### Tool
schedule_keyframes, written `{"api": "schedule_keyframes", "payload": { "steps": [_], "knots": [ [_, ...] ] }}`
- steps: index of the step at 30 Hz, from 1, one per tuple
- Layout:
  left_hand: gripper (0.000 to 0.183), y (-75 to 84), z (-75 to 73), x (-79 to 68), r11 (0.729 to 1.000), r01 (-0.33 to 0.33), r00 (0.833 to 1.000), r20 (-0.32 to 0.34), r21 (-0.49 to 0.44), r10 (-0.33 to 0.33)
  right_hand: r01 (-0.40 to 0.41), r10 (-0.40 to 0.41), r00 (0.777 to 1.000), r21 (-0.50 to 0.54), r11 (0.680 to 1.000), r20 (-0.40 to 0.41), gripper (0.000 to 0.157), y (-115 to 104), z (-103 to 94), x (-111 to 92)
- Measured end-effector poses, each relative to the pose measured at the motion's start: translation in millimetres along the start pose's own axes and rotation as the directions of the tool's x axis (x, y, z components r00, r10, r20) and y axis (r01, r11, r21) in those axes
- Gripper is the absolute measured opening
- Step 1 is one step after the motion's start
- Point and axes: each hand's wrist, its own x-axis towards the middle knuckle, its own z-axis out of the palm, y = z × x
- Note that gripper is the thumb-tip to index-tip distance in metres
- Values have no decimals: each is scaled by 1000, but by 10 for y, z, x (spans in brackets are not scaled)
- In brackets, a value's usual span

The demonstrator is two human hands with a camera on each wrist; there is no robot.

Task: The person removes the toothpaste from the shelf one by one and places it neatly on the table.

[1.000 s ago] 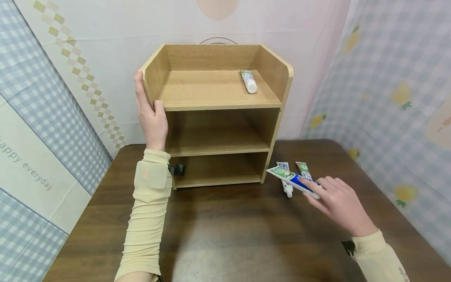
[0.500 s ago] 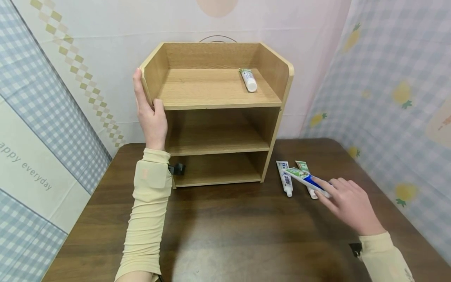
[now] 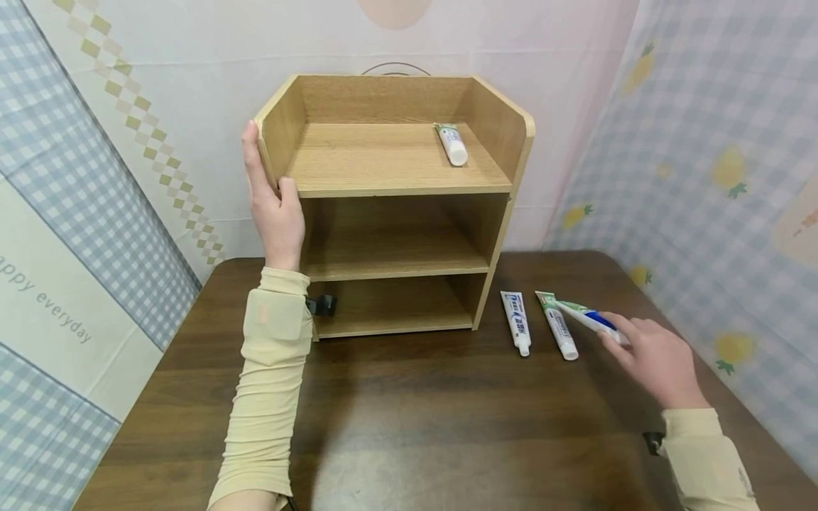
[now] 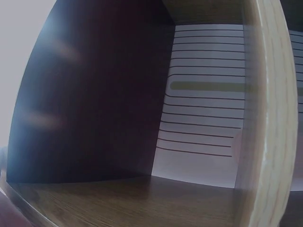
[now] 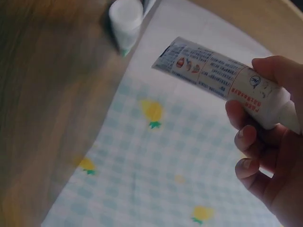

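My left hand [image 3: 276, 213] grips the left side panel of a small wooden shelf unit [image 3: 396, 190], its thumb at the front and a finger along the outside. In the left wrist view, the shelf's pale board edge [image 4: 277, 118] runs down the right side. Over the table's right side, my right hand [image 3: 658, 358] pinches a green, blue and white toothpaste tube [image 3: 594, 321], crimped end pointing away. The right wrist view shows printing on this tube [image 5: 213, 75]. Close by on the tabletop lie a blue-and-white toothpaste tube [image 3: 516, 323] and a green-and-white one [image 3: 557, 326].
Another white toothpaste tube [image 3: 452, 145] lies on the shelf's top tier, toward the right, cap to the front. The dark wooden table [image 3: 409, 426] carries the shelf. A patterned cloth [image 3: 696, 177] hangs along the right, and a pale cloth [image 3: 192, 85] hangs behind.
My right hand has moved right with its toothpaste tube, first off the blue-and-white tube, then toward the far side of the green-and-white one. My left hand stays on the shelf.
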Motion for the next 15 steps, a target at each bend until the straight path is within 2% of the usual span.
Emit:
{"api": "schedule_keyframes", "payload": {
  "steps": [6,12,15],
  "knots": [
    [75,3,7,-15,1000,-9,1000,9,1,9,-110,111,985,-10,994,129,35,157,41,-75],
    [75,-3,1,-7,1000,5,1000,10,-7,-5,-146,144,942,-15,989,304,34,223,84,-134],
    [75,-5,-3,5,1000,16,1000,5,-13,-16,-159,151,926,-5,987,346,36,255,100,-118]
  ]
}}
